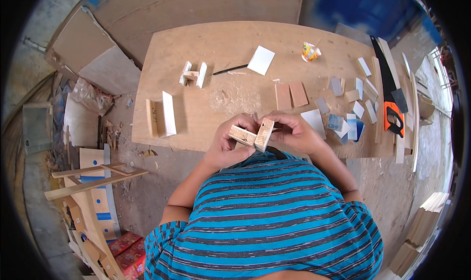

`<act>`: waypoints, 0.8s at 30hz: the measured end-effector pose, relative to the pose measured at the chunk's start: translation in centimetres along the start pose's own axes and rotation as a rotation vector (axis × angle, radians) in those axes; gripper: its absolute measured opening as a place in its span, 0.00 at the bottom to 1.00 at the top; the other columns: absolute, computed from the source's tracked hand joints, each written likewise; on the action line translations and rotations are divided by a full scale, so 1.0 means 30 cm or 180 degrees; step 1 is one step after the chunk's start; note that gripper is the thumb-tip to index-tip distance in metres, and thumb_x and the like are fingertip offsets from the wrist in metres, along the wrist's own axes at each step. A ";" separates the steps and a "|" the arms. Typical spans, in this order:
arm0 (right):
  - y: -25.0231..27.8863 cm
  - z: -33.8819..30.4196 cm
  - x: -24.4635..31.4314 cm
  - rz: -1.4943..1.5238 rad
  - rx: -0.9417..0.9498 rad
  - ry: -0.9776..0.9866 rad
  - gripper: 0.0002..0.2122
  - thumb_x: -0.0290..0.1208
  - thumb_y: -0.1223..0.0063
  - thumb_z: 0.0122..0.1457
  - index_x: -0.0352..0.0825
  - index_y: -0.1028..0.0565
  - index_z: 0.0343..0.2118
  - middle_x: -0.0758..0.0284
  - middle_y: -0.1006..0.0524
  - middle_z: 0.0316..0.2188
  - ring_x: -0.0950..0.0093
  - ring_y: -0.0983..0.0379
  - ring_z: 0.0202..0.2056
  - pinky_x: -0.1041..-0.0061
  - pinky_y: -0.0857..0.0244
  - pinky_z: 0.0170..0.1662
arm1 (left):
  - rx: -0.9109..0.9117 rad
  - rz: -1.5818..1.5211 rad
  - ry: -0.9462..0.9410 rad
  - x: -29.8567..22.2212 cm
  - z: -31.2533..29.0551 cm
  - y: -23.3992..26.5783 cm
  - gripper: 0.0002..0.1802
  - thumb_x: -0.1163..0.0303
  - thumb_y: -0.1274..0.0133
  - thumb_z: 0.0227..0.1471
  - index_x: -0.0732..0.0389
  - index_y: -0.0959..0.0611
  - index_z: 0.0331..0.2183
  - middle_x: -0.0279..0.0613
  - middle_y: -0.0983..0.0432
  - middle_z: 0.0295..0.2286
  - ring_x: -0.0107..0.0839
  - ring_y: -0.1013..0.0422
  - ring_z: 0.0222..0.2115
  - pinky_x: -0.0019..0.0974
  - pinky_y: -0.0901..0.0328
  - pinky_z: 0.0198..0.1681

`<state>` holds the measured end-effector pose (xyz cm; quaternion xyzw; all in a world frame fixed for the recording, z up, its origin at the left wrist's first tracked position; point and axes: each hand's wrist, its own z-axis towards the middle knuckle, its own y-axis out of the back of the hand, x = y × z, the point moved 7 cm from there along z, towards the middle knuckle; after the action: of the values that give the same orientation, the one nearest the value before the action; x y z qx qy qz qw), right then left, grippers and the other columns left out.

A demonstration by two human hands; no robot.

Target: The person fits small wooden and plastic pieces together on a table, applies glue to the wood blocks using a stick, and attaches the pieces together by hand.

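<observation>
Both my hands meet over the near edge of a plywood worktable (pixel 206 39). My left hand (pixel 226 145) grips a small pale wood block (pixel 243 135) from below. My right hand (pixel 293 132) holds a second small wood block (pixel 264 133), pressed at an angle against the first so the two form a corner. On the table beyond lie a small glued wood assembly (pixel 192 74), an open box-like piece of board (pixel 161 115) and a patch of sawdust (pixel 235 99).
A handsaw with an orange handle (pixel 390 96) lies at the table's right side among several small board offcuts (pixel 353 108). A white square panel (pixel 261 60), a pencil (pixel 230 69) and a small glue cup (pixel 310 51) sit further back. Scrap wood and boards lie on the floor to the left (pixel 93 182).
</observation>
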<state>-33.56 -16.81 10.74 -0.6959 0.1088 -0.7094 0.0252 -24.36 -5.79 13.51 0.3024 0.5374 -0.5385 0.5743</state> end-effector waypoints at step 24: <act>0.032 -0.012 0.052 -0.0541 -0.0006 0.0599 0.16 0.11 0.47 0.51 0.34 0.22 0.43 0.65 0.23 0.39 0.72 0.26 0.43 0.76 0.32 0.47 | 0.0145 0.1427 -0.0612 -0.047 0.009 -0.063 0.17 0.75 0.34 0.36 0.60 0.23 0.31 0.39 0.27 0.31 0.34 0.30 0.33 0.32 0.36 0.35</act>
<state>-34.07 -17.98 12.08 -0.6329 0.0519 -0.7711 -0.0459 -25.85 -6.07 15.36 0.3743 0.3873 -0.4359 0.7210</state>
